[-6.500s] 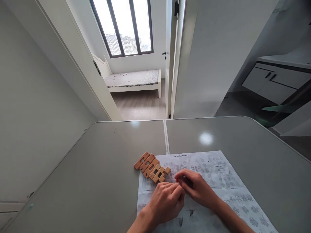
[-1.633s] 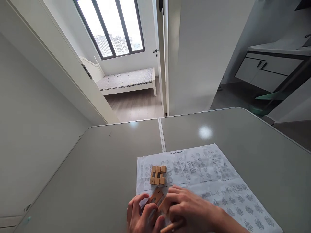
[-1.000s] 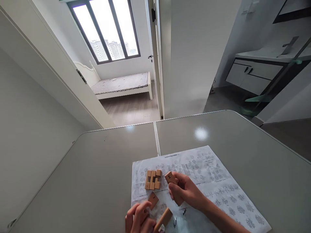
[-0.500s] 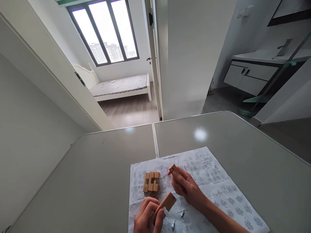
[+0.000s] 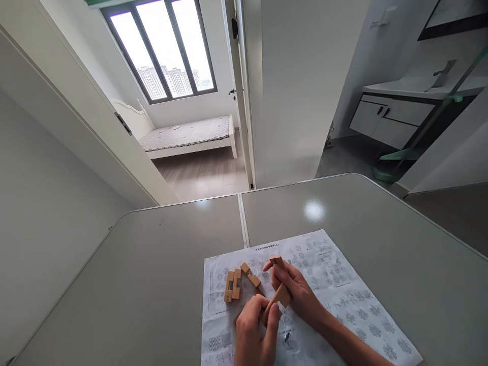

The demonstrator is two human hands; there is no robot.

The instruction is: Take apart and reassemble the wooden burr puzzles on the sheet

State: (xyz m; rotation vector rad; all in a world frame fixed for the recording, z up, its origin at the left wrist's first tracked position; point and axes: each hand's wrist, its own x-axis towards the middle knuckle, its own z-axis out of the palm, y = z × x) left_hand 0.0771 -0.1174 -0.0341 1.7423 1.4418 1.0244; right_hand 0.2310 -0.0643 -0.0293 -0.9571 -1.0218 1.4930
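Observation:
My right hand point(image 5: 296, 292) is closed around a notched wooden puzzle piece point(image 5: 277, 262) whose tip sticks up above my fingers. Just left of it, my left hand point(image 5: 254, 330) pinches a second wooden piece point(image 5: 275, 300), pressed against the one in my right hand. Both hands hover over a printed instruction sheet point(image 5: 335, 290) on the grey table point(image 5: 152, 274). On the sheet to the left lie two wooden pieces side by side point(image 5: 232, 284), and one more piece point(image 5: 250, 274) lies at an angle beside them.
The table has a seam point(image 5: 241, 218) down its middle and rounded corners. Beyond its far edge an open doorway shows a bed point(image 5: 186, 134) under a window. A vanity cabinet point(image 5: 385, 119) stands at the right.
My hands have come together, so the left hand's piece now meets the right hand's piece. One piece of the flat group on the sheet has shifted and now lies angled apart from the other two.

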